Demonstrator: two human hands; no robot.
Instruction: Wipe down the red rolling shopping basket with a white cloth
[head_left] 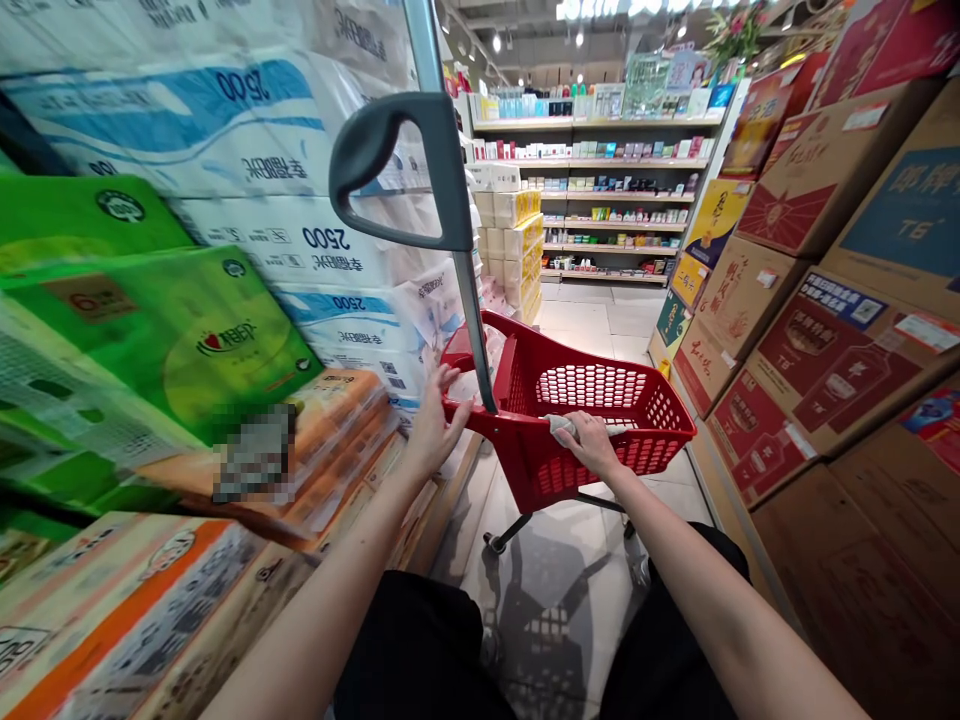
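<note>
A red plastic shopping basket on wheels (637,440) stands in the aisle in front of me, with a tall grey pull handle (420,170) rising from its near rim. My left hand (435,425) grips the basket's near left corner beside the handle's pole. My right hand (592,440) presses a small grey-white cloth (561,426) against the near rim, fingers curled over it. The basket looks empty inside.
Stacked packs of tissue and toilet paper (225,230) fill the left side, close to my left arm. Brown and red cardboard cartons (825,330) line the right. The tiled aisle floor (592,320) runs ahead to shelves of small goods (600,190).
</note>
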